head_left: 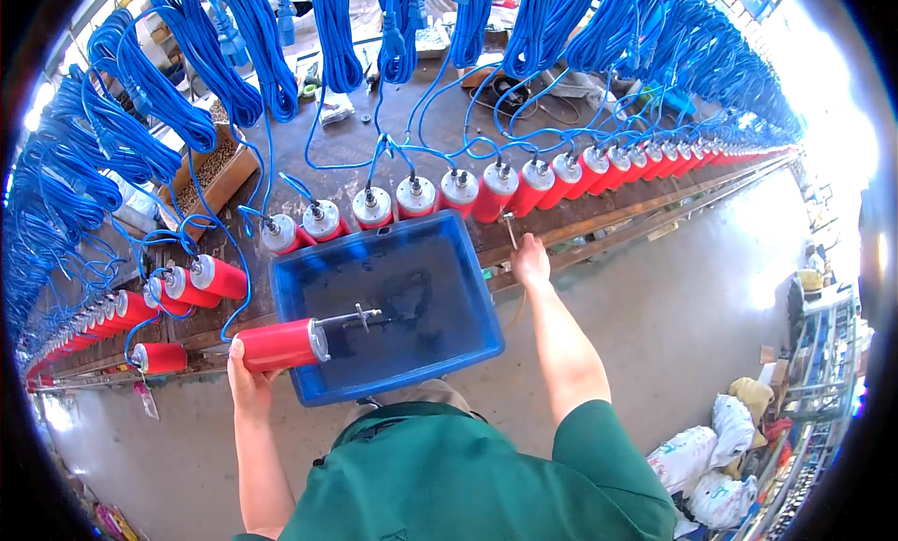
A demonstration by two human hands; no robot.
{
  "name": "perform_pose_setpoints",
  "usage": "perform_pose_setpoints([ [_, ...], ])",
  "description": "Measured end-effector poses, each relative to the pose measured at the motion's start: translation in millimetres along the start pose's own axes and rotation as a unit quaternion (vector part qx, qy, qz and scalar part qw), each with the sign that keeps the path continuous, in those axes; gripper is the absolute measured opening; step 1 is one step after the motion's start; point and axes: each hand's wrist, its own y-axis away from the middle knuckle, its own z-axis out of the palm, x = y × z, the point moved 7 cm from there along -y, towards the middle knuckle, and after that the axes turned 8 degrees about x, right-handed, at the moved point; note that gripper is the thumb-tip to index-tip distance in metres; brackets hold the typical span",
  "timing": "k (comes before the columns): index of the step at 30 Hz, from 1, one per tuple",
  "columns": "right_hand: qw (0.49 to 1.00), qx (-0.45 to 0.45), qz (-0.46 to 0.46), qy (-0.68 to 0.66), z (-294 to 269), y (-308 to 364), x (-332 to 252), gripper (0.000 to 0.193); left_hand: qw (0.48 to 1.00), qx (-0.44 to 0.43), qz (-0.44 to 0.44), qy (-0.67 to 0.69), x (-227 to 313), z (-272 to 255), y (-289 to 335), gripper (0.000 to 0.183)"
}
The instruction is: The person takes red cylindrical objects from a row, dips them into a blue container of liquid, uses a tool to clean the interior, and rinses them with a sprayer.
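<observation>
Red cylinder (276,346): gripped at one end in left hand (248,382), laid sideways, presumably to hang its rod (351,317) over blue bin (421,284) | Location: over bin's near-left edge, well left of right hand (530,261) | Right hand: curled round slim metal tool (511,231) (grip partly hidden), near cylinder row (496,190)

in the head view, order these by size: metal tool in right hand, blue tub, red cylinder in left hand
Largest to smallest:
1. Blue tub
2. Red cylinder, in left hand
3. Metal tool, in right hand
</observation>
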Motion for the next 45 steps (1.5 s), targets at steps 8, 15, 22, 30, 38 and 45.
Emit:
perform_pose_setpoints([
  [8, 0.99, -0.097, 0.092, -0.042, -12.2, -6.9, -12.5, 0.026, 1.0, 0.007, -0.009, -0.007, -4.4, -7.6, -4.2, 0.066],
  [15, 0.759, -0.07, 0.195, -0.617, -143.1, 72.8, -47.9, 0.031, 1.0, -0.001, 0.011, -0.002, 7.5, 11.4, 7.6, 0.063],
  [22, 0.688, -0.093, 0.143, -0.706, -207.8, 112.5, -125.9, 0.04, 0.999, -0.019, -0.027, 0.006, -0.2, 1.3, -1.8, 0.068],
  [30, 0.739, -0.317, 0.17, -0.569, -106.9, 146.1, -239.7, 0.005, 0.998, -0.016, -0.05, 0.028, -10.0, -6.8, -6.6, 0.069],
  [38, 0.687, -0.391, 0.244, -0.562, -54.4, 157.2, -275.9, 0.019, 0.997, 0.005, -0.05, 0.052, -9.5, -5.9, -5.1, 0.069],
  [45, 0.679, -0.377, 0.256, -0.576, -47.9, 158.9, -282.7, 0.018, 0.997, -0.001, -0.059, 0.053, -13.3, -9.7, -7.4, 0.071],
])
